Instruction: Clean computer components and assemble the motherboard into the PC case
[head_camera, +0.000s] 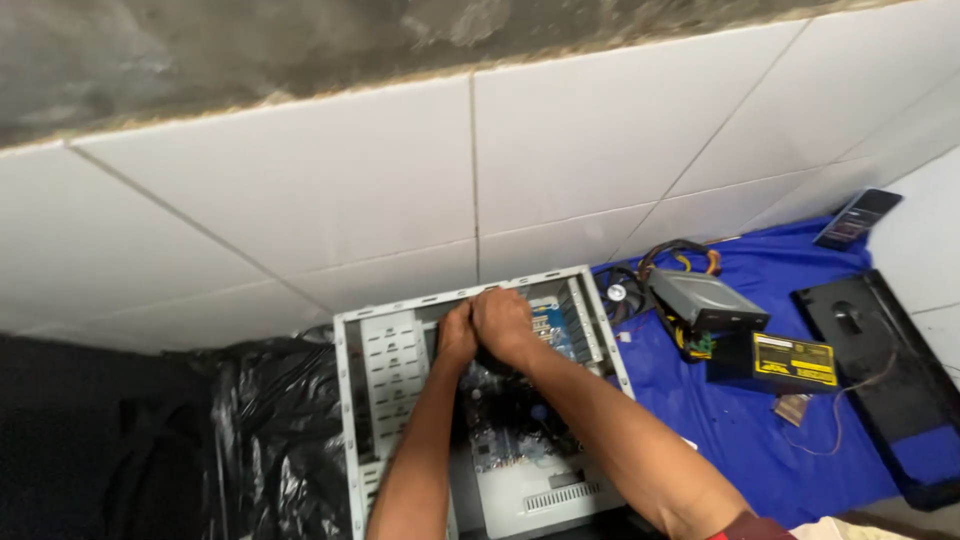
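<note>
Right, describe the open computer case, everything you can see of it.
The computer case is a light grey metal tower lying on its side with the side panel off, its open side facing up. Its left wall is perforated with rows of slots. Inside sit a circuit board and dark cables. It rests on a tiled floor, between black plastic sheeting and a blue cloth. The left hand and right hand reach inside near its far end, pressed together; what they grip is hidden.
</note>
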